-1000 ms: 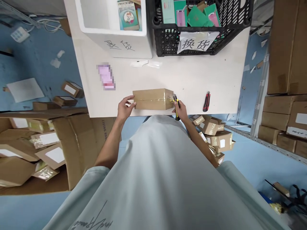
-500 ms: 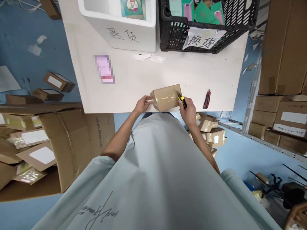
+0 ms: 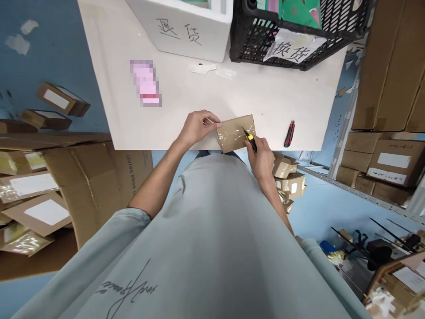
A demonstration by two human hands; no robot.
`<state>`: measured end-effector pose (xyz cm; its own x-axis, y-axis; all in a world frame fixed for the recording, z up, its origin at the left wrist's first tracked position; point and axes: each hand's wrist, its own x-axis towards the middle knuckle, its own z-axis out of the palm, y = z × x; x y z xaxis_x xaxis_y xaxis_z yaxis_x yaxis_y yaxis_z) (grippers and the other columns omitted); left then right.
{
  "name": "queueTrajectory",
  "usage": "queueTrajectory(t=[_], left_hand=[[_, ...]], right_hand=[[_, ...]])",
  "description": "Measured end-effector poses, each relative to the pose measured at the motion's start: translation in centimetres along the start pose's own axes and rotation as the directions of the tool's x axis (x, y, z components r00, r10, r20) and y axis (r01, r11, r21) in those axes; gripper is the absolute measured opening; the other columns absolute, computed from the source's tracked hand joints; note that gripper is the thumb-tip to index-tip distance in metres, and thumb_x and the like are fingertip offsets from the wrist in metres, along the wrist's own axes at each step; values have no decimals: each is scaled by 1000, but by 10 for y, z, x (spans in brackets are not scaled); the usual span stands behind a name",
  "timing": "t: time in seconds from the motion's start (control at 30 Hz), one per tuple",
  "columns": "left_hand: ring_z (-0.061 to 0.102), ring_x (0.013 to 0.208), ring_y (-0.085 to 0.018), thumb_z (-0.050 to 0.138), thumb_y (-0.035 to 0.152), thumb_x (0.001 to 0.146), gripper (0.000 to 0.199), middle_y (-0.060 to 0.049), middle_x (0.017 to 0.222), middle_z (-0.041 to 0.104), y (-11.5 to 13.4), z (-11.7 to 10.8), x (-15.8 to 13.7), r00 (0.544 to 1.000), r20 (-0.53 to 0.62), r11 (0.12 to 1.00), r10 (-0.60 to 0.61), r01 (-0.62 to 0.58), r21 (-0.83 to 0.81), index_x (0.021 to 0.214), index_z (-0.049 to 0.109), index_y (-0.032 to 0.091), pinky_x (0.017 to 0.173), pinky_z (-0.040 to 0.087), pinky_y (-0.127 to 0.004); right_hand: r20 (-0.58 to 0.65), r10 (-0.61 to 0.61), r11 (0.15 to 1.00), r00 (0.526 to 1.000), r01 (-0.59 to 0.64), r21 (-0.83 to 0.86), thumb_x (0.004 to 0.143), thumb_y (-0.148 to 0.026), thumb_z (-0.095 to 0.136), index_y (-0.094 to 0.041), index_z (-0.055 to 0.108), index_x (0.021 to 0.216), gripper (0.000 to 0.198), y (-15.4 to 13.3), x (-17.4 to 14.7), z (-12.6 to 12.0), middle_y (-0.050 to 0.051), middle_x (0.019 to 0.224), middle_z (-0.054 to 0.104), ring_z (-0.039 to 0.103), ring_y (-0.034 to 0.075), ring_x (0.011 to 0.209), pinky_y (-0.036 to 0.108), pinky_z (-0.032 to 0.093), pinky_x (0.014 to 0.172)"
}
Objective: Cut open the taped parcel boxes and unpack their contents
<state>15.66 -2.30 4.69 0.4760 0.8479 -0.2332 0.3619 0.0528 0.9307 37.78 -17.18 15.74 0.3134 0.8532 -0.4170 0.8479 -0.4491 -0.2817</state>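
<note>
Cardboard box (image 3: 230, 136), with a shiny strip of tape across its upper face, sits at the near edge of the tabletop (image 3: 282, 95), between the person's 2 hands and slightly turned. The left hand (image 3: 201, 127) has its thumb and fingers curved at the box's far left corner, touching it; whether they are clamped there I cannot tell. The right hand (image 3: 260, 156) is closed around a black-and-yellow knife (image 3: 251, 141) at the box's right side. The blade points away from the person, its tip over the tape; contact is too fine to make out.

To the right lies a red-and-black cutter (image 3: 289, 134), apart from the hands. Toward the far side stand a white bin (image 3: 195, 42) marked with 2 handwritten characters and a black crate (image 3: 250, 44) bearing a paper sign (image 3: 295, 46). In front of the bin lie pale scraps (image 3: 203, 68); a pixelated pink thing (image 3: 146, 82) lies to the left. Beside the tabletop, a big carton (image 3: 83, 177) holds smaller parcels (image 3: 40, 212).
</note>
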Motion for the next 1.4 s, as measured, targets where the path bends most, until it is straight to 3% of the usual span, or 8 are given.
queueTrajectory(t=[0.2, 0.33, 0.53, 0.8, 1.07, 1.4], left_hand=[[77, 84, -25, 90, 60, 92, 36, -6, 100, 86, -1, -4, 7, 999, 44, 999, 28, -29, 18, 98, 88, 25, 89, 65, -46], [78, 87, -27, 91, 58, 92, 34, -6, 98, 86, -3, -5, 10, 997, 70, 999, 44, -43, -4, 98, 87, 25, 90, 65, -46], [79, 97, -30, 92, 50, 92, 26, -6, 99, 85, -11, -2, 12, 996, 76, 999, 38, -35, -39, 99, 88, 26, 99, 64, -49], [79, 95, -29, 90, 51, 94, 26, -6, 100, 85, -10, -4, 11, 996, 85, 999, 37, -34, -33, 100, 87, 26, 98, 64, -49], [79, 94, -28, 89, 47, 95, 21, -5, 100, 86, -12, 1, 12, 996, 69, 998, 48, -45, -39, 100, 88, 26, 96, 64, -47], [76, 88, -22, 89, 40, 92, 17, -5, 106, 88, 8, -2, 5, 997, 47, 998, -55, 55, 16, 98, 88, 24, 88, 61, -36]], right_hand=[[169, -77, 989, 983, 54, 137, 121, -45, 46, -24, 62, 166, 52, -46, -7, 11, 13, 128, 86, 82, 34, 118, 40, 62, 98], [176, -48, 994, 983, 30, 107, 121, -44, 48, -22, 56, 172, 56, -63, -3, 24, 14, 142, 83, 81, 37, 126, 44, 62, 104], [164, -27, 997, 986, 14, 81, 121, -44, 45, -22, 51, 177, 60, -69, -4, 31, 14, 157, 76, 77, 36, 137, 45, 62, 109], [169, -7, 1000, 986, 8, -1, 122, -43, 46, -16, 53, 174, 60, -80, -6, 29, 19, 146, 81, 79, 38, 128, 44, 61, 106], [251, 40, 989, 967, -3, -145, 123, -42, 40, -14, 49, 174, 59, -91, -4, 20, 22, 139, 82, 80, 39, 122, 41, 61, 98], [302, 83, 981, 950, -24, -194, 124, -43, 39, -18, 47, 175, 58, -89, -15, 8, 20, 135, 83, 80, 39, 120, 42, 58, 98]])
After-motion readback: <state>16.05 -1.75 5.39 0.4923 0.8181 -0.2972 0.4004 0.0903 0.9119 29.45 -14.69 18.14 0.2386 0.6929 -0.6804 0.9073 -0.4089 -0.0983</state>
